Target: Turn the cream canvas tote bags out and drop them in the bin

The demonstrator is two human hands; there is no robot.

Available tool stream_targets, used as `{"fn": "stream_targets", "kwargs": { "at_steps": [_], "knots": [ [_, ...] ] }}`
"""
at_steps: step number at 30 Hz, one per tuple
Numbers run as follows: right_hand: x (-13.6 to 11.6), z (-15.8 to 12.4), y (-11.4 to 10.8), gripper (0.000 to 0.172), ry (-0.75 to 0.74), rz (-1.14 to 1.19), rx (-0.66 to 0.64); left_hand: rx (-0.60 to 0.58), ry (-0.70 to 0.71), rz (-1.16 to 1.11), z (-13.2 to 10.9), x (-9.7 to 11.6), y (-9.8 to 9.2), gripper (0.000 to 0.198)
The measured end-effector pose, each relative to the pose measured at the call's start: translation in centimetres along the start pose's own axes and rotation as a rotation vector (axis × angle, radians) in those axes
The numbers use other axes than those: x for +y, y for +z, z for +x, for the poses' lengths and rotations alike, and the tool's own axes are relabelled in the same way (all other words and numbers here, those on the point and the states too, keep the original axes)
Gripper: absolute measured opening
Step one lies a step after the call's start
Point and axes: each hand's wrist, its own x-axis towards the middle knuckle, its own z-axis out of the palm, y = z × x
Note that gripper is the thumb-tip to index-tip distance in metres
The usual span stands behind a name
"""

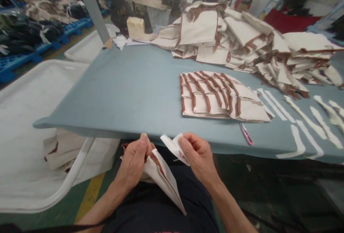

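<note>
My left hand (137, 159) is closed on a cream fabric piece with brown edging (163, 175), which hangs slanting over my lap below the table edge. In my right hand (197, 152) a short white strip (173, 146) is pinched between thumb and fingers, apart from the fabric piece. Just beyond my hands, on the blue-grey table (129, 82), lies an overlapping row of cream pieces with brown edging (215, 96). A pink-handled cutter (246, 134) rests close to the table's front edge, right of that row.
Several white strips (306, 132) lie across the table's right side. A large heap of cream pieces (228, 39) covers the back right. At the left stands a white tub (34, 125) with more fabric pieces in it. A metal post (91, 7) rises behind the table's left corner.
</note>
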Motion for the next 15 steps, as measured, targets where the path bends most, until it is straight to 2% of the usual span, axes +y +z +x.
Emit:
{"fn": "stream_targets", "kwargs": {
  "at_steps": [2,5,9,11,15],
  "knots": [
    [1.4,-0.9,0.7,0.052,0.073,-0.001,-0.085,-0.039,-0.039,0.005,-0.1,-0.8,-0.2,0.070],
    [3.9,-2.1,2.0,0.055,0.213,0.098,-0.125,-0.108,-0.046,0.034,-0.4,-1.2,-0.7,0.070],
    [6.7,-3.0,3.1,0.061,0.331,0.238,-0.123,-0.258,-0.051,0.071,-0.8,-0.9,-1.7,0.045],
    [7.5,-3.1,3.2,0.062,0.352,0.264,-0.108,-0.318,-0.074,0.098,-1.0,-0.8,-2.2,0.034],
    [7.2,-3.1,2.8,0.062,0.354,0.279,-0.077,-0.317,-0.117,0.113,-1.1,-1.0,-3.0,0.035]
  ]
}}
